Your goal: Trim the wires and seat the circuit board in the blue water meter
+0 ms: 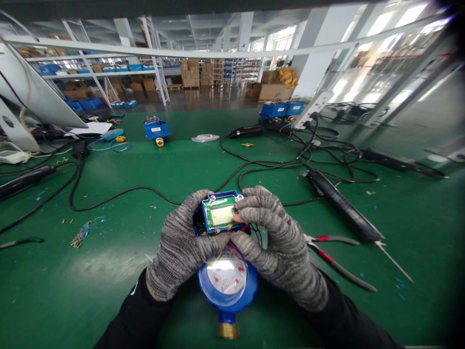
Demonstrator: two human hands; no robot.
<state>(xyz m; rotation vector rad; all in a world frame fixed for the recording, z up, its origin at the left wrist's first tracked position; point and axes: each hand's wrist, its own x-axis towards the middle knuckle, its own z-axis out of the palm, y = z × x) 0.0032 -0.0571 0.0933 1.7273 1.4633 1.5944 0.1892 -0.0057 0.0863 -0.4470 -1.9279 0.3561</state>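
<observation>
My left hand (183,245), in a grey knit glove, is closed around the left side of a blue box with a green circuit board (220,213) and a pale display in it. From the right, my right hand (278,237), gloved alike, grips the same box, its fingertips on the board's right edge and its thumb at the lower side. Red, yellow and dark wires hang from the box. Just below it lies a blue water meter (227,281) with a round dial and a brass threaded end towards me. The box hides the meter's far end.
Red-handled pliers (337,242) and a black electric screwdriver (343,206) lie on the right. Black cables (134,191) cross the green table. Small brass screws (80,235) are piled on the left. Further back stand blue meter units (156,128) and a plastic bag (205,138).
</observation>
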